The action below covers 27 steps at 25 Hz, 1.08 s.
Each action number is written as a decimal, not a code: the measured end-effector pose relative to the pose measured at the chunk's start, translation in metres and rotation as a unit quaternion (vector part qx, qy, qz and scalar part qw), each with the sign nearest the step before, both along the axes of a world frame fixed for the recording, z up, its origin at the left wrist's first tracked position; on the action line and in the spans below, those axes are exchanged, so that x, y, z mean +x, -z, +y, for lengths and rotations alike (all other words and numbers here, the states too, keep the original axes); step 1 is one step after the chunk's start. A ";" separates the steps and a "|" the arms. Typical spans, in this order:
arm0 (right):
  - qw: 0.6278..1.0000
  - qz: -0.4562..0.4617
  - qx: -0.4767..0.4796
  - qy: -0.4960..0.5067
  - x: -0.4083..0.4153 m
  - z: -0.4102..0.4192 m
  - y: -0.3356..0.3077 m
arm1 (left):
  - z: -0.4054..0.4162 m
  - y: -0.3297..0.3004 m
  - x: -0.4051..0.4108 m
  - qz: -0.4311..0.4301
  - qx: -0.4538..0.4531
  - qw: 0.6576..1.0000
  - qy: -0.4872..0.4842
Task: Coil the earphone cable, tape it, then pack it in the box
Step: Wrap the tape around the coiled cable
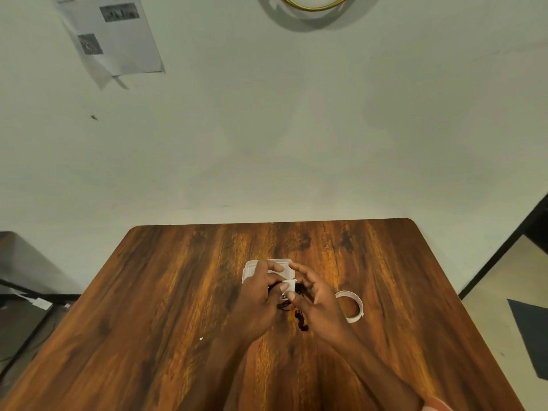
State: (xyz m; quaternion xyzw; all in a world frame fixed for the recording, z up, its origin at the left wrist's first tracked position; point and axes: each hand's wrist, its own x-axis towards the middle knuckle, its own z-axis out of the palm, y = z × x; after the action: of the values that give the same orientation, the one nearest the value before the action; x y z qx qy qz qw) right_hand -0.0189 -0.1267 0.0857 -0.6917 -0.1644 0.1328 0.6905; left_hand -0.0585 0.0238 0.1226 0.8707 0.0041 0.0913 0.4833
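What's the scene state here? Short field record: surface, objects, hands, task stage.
surface: dark wood-grain table
box: small clear plastic box, lid on, behind the hands
tape roll: white tape roll, lying flat on the table to the right of the right hand
cable: black earphone cable, bunched between the hands, one end trailing down to the table
tape piece: short white tape strip on the bundle
left hand: grips the cable bundle
right hand: fingertips pinch the tape strip
task stage: taping the coil; packing not yet done
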 end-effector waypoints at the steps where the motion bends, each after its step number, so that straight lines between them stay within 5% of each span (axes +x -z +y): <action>1: 1.000 -0.006 0.018 0.004 0.000 -0.001 -0.001 | 0.000 -0.003 0.000 0.005 0.001 1.000 0.005; 9: 0.991 -0.125 0.009 0.045 -0.012 0.001 -0.014 | 0.007 -0.026 0.002 -0.007 0.061 0.998 0.028; 16: 0.964 -0.246 -0.037 0.097 -0.021 0.009 -0.025 | 0.006 -0.045 0.001 0.015 0.012 0.999 0.044; 23: 0.966 -0.210 -0.054 0.138 -0.024 0.010 -0.035 | 0.016 -0.059 -0.003 0.011 0.061 0.995 0.072; 27: 0.963 -0.208 -0.098 0.138 -0.023 0.010 -0.035 | 0.019 -0.055 -0.001 -0.061 0.179 0.979 0.072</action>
State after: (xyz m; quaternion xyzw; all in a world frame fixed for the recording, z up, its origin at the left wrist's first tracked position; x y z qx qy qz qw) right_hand -0.0424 -0.1168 0.1208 -0.7846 -0.1933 -0.0954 0.5813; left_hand -0.0592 0.0432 0.1771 0.9337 -0.1050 0.1086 0.3246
